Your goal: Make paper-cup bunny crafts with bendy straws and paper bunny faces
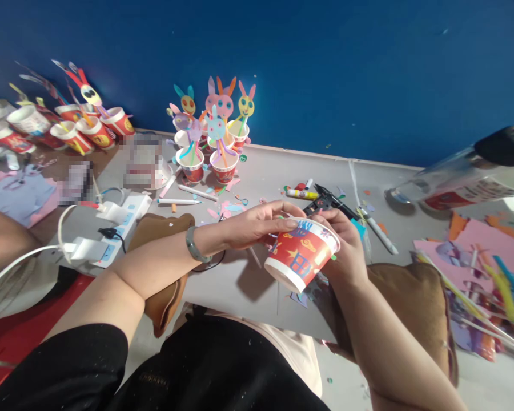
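Between my two hands a red paper cup (302,254) is held tilted above the table, its white base toward me. Yellow cloud shapes and blue marks show on its side, with small coloured cut-outs near the rim. My left hand (263,225) grips the rim from the left, thumb along the outside. On the other side my right hand (346,242) is closed around the cup near its rim; some fingertips are hidden behind it. Just beyond the hands lie a black glue gun (325,200) and a yellow marker (302,194).
Paper cups with rabbit faces (216,128) stand by the blue wall, and more cups (96,134) stand left. A white power strip (126,228) with cables lies left. Brown cushions (411,311) flank my arms. At right are a clear bottle (437,177) and pink paper (492,242).
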`<action>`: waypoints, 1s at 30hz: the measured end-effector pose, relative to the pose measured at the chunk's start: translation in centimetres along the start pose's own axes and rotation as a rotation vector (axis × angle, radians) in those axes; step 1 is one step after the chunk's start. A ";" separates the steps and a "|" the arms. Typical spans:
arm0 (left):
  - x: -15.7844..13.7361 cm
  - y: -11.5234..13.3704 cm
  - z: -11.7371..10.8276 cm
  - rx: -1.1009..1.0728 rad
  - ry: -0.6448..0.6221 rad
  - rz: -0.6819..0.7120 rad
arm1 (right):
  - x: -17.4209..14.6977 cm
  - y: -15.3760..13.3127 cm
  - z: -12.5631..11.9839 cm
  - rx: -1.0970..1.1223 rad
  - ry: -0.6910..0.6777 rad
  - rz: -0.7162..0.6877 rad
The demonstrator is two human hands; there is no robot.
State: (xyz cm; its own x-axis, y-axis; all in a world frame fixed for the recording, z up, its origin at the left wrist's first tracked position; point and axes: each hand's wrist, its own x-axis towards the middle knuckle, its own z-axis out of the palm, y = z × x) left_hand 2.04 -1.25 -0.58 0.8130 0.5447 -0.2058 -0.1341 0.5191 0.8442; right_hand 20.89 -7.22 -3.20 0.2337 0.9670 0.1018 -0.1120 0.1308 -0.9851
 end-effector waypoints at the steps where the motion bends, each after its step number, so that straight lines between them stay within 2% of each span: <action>1: -0.1 0.1 0.1 -0.009 0.030 -0.005 | -0.1 0.0 -0.1 0.000 0.040 0.007; 6: 0.2 -0.3 0.4 -0.063 0.129 -0.088 | -0.6 -0.4 -0.2 -0.162 0.229 -0.084; 11: 1.2 -2.3 0.1 -0.063 0.033 -0.237 | -0.8 -0.7 0.3 -0.351 0.289 -0.250; 15: 1.5 -3.1 -0.3 -0.051 -0.071 -0.311 | -1.1 -0.7 0.4 -0.425 0.332 -0.537; 18: 1.3 -2.4 -0.8 -0.020 -0.179 -0.215 | -1.2 -0.5 0.0 -0.433 0.290 -0.777; 21: 0.7 -1.1 -1.2 0.150 -0.263 -0.109 | -1.6 -0.4 -0.6 -0.454 0.253 -0.919; 23: 0.3 -0.5 -1.3 0.312 -0.310 -0.059 | -2.0 -0.7 -0.9 -0.499 0.229 -0.959; 26: 0.3 -0.2 -1.3 0.505 -0.300 0.020 | -2.8 -1.5 -1.1 -0.617 0.129 -0.972; 30: 0.7 -0.4 -1.3 0.651 -0.294 0.111 | -3.7 -2.3 -1.2 -0.731 0.063 -1.075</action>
State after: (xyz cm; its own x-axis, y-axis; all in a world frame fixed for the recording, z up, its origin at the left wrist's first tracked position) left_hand 1.89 -0.18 -1.69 0.9451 0.3245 -0.0377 0.0661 -0.0769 0.9948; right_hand 21.41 -11.35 -1.43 -0.0761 0.4390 0.8953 0.7024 0.6609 -0.2644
